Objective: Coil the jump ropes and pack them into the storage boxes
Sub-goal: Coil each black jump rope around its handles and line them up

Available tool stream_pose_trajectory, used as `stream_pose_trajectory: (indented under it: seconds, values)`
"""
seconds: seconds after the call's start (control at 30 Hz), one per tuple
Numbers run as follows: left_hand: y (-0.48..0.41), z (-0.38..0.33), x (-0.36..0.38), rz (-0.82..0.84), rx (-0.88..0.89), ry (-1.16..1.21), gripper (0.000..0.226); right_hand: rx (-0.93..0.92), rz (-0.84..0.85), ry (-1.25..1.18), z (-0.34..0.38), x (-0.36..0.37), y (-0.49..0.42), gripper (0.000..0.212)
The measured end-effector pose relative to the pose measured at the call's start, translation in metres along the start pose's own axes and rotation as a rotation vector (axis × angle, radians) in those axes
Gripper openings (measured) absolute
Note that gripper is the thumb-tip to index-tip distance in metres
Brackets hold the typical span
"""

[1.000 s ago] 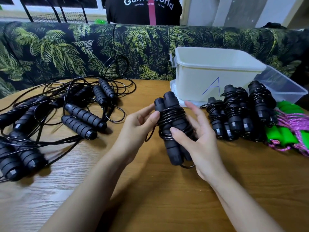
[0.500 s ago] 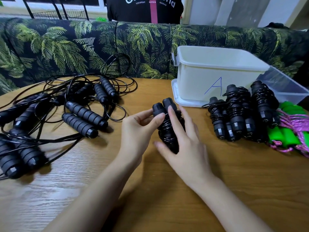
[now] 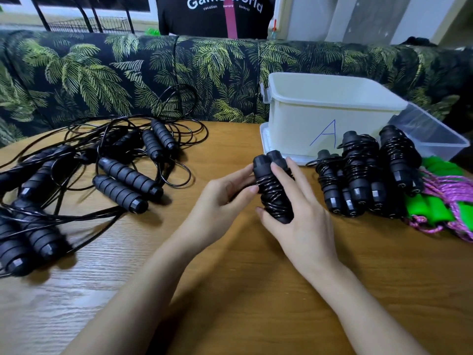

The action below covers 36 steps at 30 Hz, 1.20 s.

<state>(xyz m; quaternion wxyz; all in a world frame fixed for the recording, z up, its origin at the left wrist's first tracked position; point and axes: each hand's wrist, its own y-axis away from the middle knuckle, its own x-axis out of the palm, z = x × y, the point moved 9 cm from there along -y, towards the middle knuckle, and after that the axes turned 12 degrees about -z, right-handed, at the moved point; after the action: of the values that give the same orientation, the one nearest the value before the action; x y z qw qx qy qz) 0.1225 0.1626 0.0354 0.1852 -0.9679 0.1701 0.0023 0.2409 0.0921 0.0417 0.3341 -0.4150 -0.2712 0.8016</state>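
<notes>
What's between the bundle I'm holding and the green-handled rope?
Head view: coiled black ropes lie on the table between the held bundle and green-handled rope.

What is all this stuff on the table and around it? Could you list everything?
coiled jump rope: one, black, held over the table's middle
wound bundles: several, black, in front of the white box
loose jump ropes: tangled pile, count unclear, black, table's left side
green-handled ropes: count unclear, green handles with pink cord, right edge
white box: one, marked A, back of table
clear box: one, see-through, right of the white box
table: one, brown wood
sofa: one, dark with green palm leaves, behind the table
person: one, black shirt, behind the sofa
left hand: grips the coiled jump rope
right hand: grips it too
</notes>
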Motion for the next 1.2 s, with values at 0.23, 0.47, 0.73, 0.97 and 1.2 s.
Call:
stream_pose_trajectory:
  seconds: [0.23, 0.47, 0.73, 0.97, 1.2]
  values:
    - [0.001, -0.028, -0.033, -0.358, 0.507, -0.592, 0.043, -0.158, 0.036, 0.135, 0.015, 0.002, 0.003, 0.075]
    - [-0.01, -0.018, -0.062, -0.38, 0.211, -0.366, 0.047, -0.352, 0.124, 0.117, 0.029, 0.004, 0.01, 0.072]
    - [-0.009, 0.022, -0.042, -0.201, -0.317, 0.199, 0.039, -0.516, 0.071, 0.059, 0.042, -0.003, 0.016, 0.066]
    - [0.004, 0.039, -0.02, -0.366, -0.483, 0.454, 0.028, -0.333, -0.041, 0.049, 0.035, -0.009, 0.013, 0.067]
    - [0.016, -0.005, -0.022, -0.507, 0.194, -0.152, 0.041, -0.014, 0.001, -0.118, 0.011, 0.0, 0.005, 0.073]
